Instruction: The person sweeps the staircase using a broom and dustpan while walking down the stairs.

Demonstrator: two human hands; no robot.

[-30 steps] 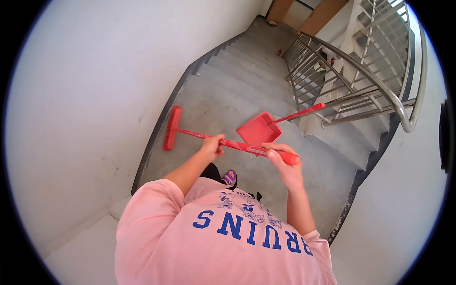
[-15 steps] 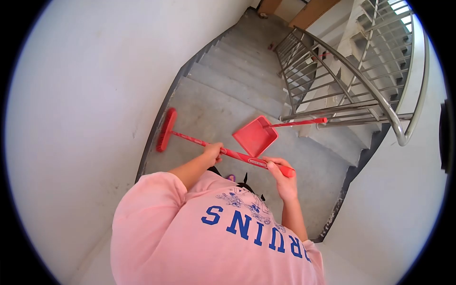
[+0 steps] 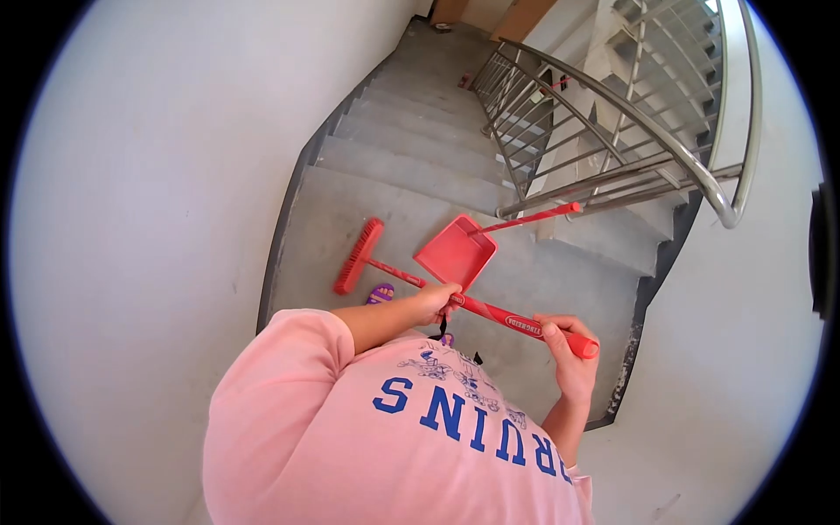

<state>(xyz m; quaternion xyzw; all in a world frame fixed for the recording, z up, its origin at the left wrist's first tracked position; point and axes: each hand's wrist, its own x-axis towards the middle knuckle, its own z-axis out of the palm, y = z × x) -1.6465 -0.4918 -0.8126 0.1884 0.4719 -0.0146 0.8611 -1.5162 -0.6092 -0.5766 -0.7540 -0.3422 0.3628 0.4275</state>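
My left hand (image 3: 437, 302) is wrapped round the middle of a red broom handle (image 3: 490, 312). Near the handle's end, my right hand (image 3: 573, 354) grips it too. The handle slants up to the left to the red broom head (image 3: 358, 256), whose bristles face left, over the landing floor. A red dustpan (image 3: 457, 252) lies on the floor just beyond the handle, its own handle (image 3: 529, 217) pointing right toward the railing.
Grey steps (image 3: 411, 140) lead away beyond the landing (image 3: 332, 197). A metal railing (image 3: 612, 94) stands at the right, with another flight behind it. White walls (image 3: 157, 175) rise on both sides. Purple sandals (image 3: 381, 294) show below the broom.
Both hands have moved right with the broom, and its head has come away from the left wall toward the dustpan. The view has shifted; a purple sandal now shows beside the broom head.
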